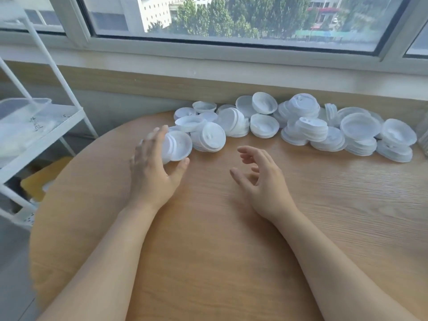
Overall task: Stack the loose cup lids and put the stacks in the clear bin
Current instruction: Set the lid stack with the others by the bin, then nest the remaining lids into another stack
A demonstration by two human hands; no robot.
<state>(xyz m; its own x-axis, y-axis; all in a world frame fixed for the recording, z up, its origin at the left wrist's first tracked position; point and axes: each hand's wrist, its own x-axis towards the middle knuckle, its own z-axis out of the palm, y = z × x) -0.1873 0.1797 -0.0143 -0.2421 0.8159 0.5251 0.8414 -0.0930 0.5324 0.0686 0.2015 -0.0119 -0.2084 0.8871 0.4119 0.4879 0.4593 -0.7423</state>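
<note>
The left hand (152,172) grips a short stack of lids (174,147) tipped on edge at the table's (208,239) far left, its axis lying roughly level and its flat face turned right toward the viewer, though blur hides the finger contact. The right hand (259,179) hovers apart, fingers loosely curled round nothing. Loose lids (308,128) crowd the far edge under the window (231,17); the clear bin (23,112) sits on a white rack (46,144) at left.

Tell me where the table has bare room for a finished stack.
Bare wood lies between the left hand and right hand, and along the table right of the right forearm. Crowded: the loose lids under the window sill.
</note>
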